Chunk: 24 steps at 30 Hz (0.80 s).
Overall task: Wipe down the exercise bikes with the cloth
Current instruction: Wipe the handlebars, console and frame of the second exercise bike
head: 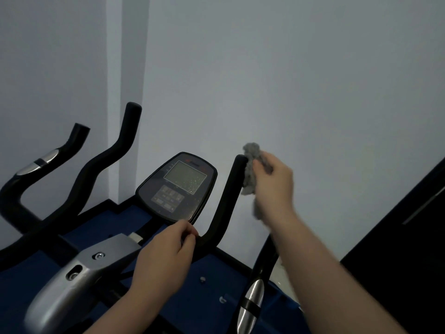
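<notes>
An exercise bike fills the lower half of the head view, with a dusty console (177, 186) at its centre. A black upright handlebar (226, 196) rises to the right of the console. My right hand (274, 184) is shut on a crumpled grey cloth (250, 165), which is pressed against the top end of that handlebar. My left hand (163, 256) grips the low bend of the same bar, just below the console. The bike's grey metal stem (77, 280) runs toward the lower left.
Two more black handlebars (110, 153) curve up at the left, one with a silver sensor pad (38, 162). Another silver-padded grip (252, 300) sits low at the right. A pale wall stands close behind. A blue floor mat (212, 273) lies below, and a dark panel (409, 237) is at the right.
</notes>
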Tool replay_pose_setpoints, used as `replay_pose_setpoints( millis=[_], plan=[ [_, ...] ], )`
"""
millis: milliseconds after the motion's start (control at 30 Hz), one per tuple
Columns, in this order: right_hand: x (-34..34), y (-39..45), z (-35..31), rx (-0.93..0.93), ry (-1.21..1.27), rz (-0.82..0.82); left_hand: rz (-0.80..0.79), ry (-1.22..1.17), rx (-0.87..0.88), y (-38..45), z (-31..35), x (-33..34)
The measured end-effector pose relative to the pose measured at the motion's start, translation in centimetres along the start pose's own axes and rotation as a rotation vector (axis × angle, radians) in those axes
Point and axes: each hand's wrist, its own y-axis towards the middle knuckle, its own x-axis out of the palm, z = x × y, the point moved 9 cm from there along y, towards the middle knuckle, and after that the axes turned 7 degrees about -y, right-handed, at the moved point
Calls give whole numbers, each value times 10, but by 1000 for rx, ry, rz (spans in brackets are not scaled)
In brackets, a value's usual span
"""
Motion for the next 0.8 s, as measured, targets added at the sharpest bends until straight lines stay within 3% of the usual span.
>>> replay_pose_setpoints(
  millis=[67, 200, 367, 533, 667, 800],
  plan=[
    [12, -33, 25, 97, 72, 41, 9, -2, -7, -1, 0, -1],
    [22, -61, 49, 257, 163, -107, 9, 24, 12, -2, 3, 0],
    [11, -32, 20, 121, 134, 111, -9, 27, 2, -3, 3, 1],
    [30, -87, 60, 220, 120, -26, 6, 6, 8, -5, 2, 0],
    [10, -51, 14, -67, 24, 95, 1, 21, 1, -2, 2, 1],
    [37, -91, 2, -367, -308, -104, 23, -22, 0, -3, 0, -2]
  ],
)
